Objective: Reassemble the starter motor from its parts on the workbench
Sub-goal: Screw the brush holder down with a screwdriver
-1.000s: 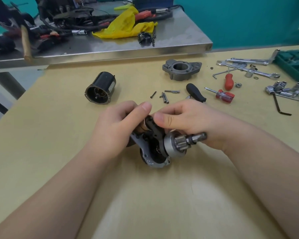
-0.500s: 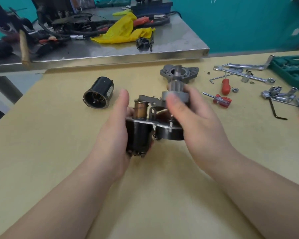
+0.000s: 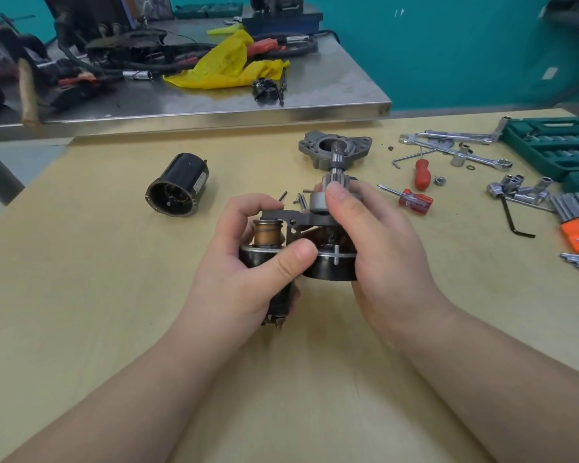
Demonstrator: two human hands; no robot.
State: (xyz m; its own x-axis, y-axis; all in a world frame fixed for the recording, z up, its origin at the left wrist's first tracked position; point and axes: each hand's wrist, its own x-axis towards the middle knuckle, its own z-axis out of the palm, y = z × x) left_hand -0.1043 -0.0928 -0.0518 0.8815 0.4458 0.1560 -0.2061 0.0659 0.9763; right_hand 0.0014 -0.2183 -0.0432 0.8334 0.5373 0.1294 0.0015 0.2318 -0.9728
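Left hand [image 3: 248,262] grips solenoid [image 3: 268,259] of upright starter assembly [image 3: 328,269]; right hand [image 3: 375,248] pinches pinion [image 3: 331,192]. On bench [image 3: 114,295]: black housing [image 3: 178,185], grey end cover [image 3: 318,152], screwdrivers [image 3: 415,198], sockets [image 3: 512,188].

A teal wall [image 3: 448,45] backs a steel table [image 3: 315,95]; nearer, a pale wooden workbench [image 3: 81,295].

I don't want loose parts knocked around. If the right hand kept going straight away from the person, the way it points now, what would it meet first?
Probably the grey end housing lying on the bench right beyond the right hand and its upright pinion shaft, though depth is hard to judge.
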